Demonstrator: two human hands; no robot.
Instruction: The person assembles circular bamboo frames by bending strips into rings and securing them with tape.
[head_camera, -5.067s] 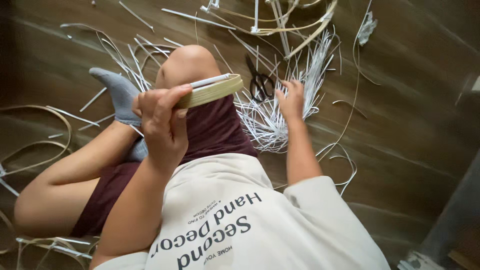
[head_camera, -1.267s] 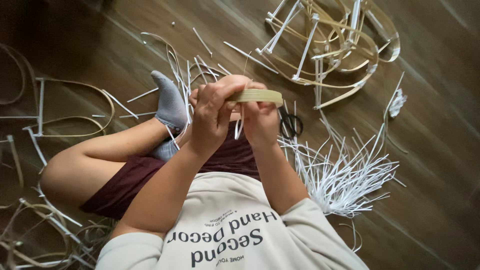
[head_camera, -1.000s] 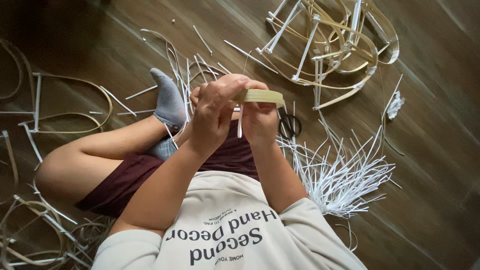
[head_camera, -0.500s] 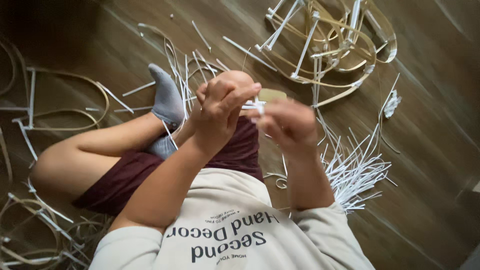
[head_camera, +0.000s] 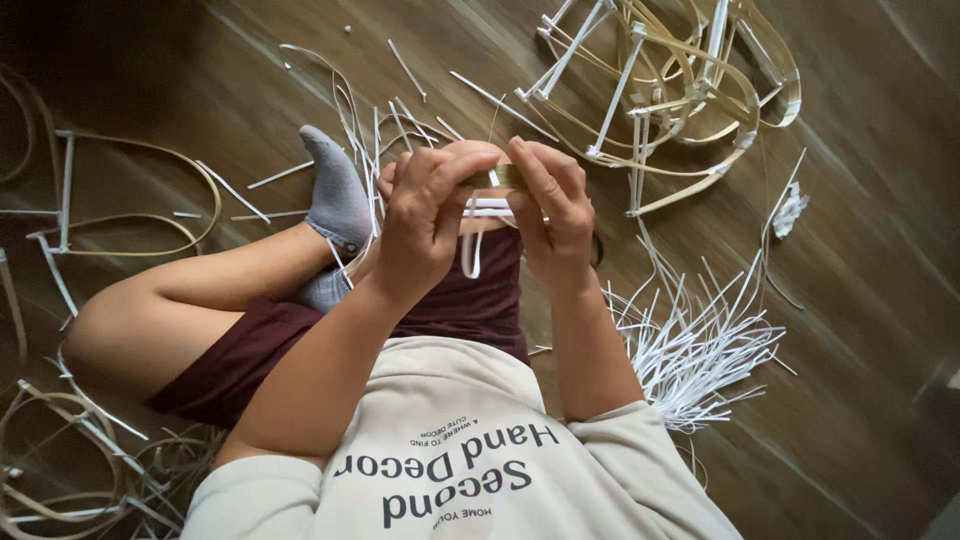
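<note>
Both forearms raised over the knee, wrists close together. Left hand (head_camera: 425, 225) curled, fingers closed on a tan strip (head_camera: 505, 176) and white ties (head_camera: 485, 208). Right hand (head_camera: 550, 215) facing it, fingers pinching the same strip from the far side. One white tie end dangling between the palms. One loose pile of ties (head_camera: 700, 345) below the right forearm. One grey sock (head_camera: 335, 195) just left of the left hand.
</note>
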